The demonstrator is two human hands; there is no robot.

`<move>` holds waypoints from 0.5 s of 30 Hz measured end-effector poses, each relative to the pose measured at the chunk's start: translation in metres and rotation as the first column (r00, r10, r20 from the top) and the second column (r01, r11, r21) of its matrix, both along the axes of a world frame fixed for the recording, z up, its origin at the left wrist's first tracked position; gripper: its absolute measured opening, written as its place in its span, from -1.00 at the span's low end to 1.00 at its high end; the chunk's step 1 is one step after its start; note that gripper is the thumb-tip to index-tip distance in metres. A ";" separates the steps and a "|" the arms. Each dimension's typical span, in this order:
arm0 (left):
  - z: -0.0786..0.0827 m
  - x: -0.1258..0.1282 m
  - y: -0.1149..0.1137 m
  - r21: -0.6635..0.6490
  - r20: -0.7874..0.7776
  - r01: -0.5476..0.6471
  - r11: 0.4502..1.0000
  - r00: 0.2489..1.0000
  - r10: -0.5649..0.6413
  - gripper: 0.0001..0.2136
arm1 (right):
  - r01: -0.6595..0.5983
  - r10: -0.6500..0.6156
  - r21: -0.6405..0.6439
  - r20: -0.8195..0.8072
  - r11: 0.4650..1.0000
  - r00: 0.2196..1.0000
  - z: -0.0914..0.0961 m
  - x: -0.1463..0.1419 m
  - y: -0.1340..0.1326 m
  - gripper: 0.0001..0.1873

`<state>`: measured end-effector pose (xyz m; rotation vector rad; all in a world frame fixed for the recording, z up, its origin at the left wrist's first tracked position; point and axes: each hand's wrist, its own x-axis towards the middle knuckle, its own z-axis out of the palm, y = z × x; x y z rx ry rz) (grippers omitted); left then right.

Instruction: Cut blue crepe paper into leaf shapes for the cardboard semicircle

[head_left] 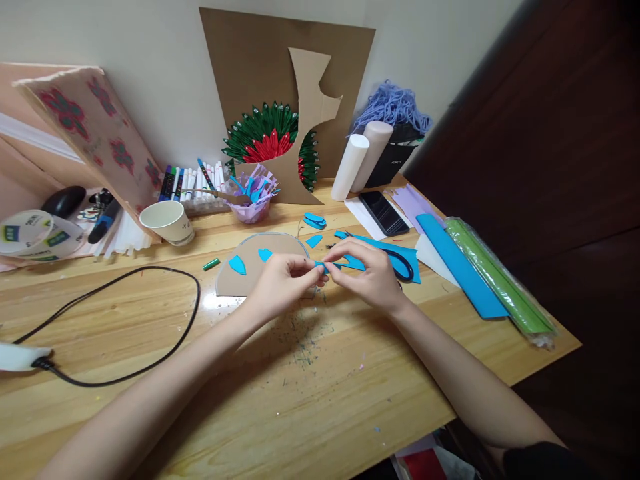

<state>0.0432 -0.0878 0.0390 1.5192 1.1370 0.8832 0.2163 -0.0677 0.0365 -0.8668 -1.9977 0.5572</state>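
Between the fingertips of my left hand (285, 280) and my right hand (367, 273) is a small blue paper piece (326, 267), pinched from both sides and partly hidden. Under and behind my left hand lies a rounded cardboard piece (235, 281) with blue petal shapes (237, 265) on it. Beyond my fingertips are a loose blue petal (314, 241) and a small stack of blue petals (315, 221). Black-handled scissors (407, 267) rest on a blue paper sheet (416, 272) behind my right hand, which covers part of them.
A brown board (260, 53) with a green and red petal fan leans on the wall. Left stand a paper cup (167, 223), markers (200, 180) and a looped black cable (199, 293). A bowl of paper scraps (253, 210), a phone (384, 213) and green paper rolls (495, 273) lie farther back.
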 end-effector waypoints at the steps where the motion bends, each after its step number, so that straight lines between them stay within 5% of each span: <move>1: 0.000 0.000 0.000 -0.002 -0.013 0.007 1.000 1.000 -0.007 -0.79 | -0.008 0.008 0.018 0.016 1.000 1.000 0.000 0.000 0.000 -0.95; 8: 0.004 -0.001 0.001 0.026 -0.070 0.006 1.000 0.998 -0.004 -0.80 | -0.017 0.012 0.113 0.041 0.993 0.999 -0.004 0.001 0.002 -0.89; 15: 0.000 -0.004 0.002 0.189 -0.184 0.034 0.981 0.983 0.001 -0.79 | -0.031 0.029 0.050 0.045 0.998 0.999 -0.004 0.003 0.003 -0.92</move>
